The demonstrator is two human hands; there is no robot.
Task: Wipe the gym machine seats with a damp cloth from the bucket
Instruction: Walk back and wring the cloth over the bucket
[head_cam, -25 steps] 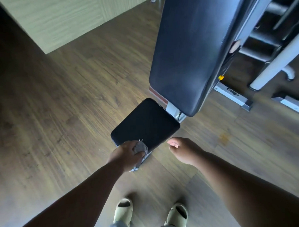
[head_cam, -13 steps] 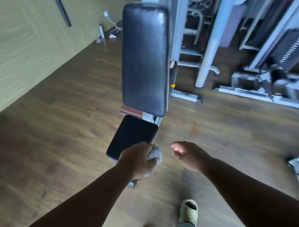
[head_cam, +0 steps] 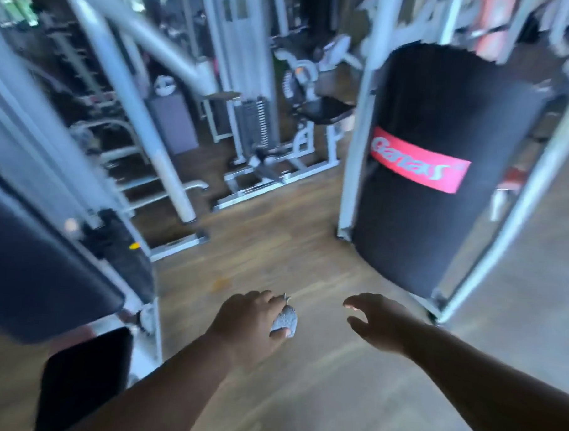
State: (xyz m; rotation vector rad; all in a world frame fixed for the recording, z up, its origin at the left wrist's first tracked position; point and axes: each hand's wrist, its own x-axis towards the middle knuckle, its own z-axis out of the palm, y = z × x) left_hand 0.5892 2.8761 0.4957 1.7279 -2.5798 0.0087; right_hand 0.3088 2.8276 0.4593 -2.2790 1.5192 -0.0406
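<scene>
My left hand point(head_cam: 252, 324) grips a bunched grey cloth point(head_cam: 285, 321), held in the air above the wooden floor. My right hand point(head_cam: 376, 320) hovers beside it with fingers spread and relaxed, holding nothing. The black seat pad point(head_cam: 84, 372) of the bench is at the lower left, below its tilted black backrest point(head_cam: 36, 269). Another machine's black seat point(head_cam: 327, 111) shows farther back in the middle. No bucket is in view.
A tall black padded panel with a red label point(head_cam: 441, 176) stands to the right in a white frame. White machine frames and a weight stack point(head_cam: 254, 122) fill the back. Wooden floor point(head_cam: 275, 247) runs between the machines.
The view has swung up and right, away from the bench seat toward the other machines. My left hand has lifted the cloth off the seat; my right hand's fingers have spread.
</scene>
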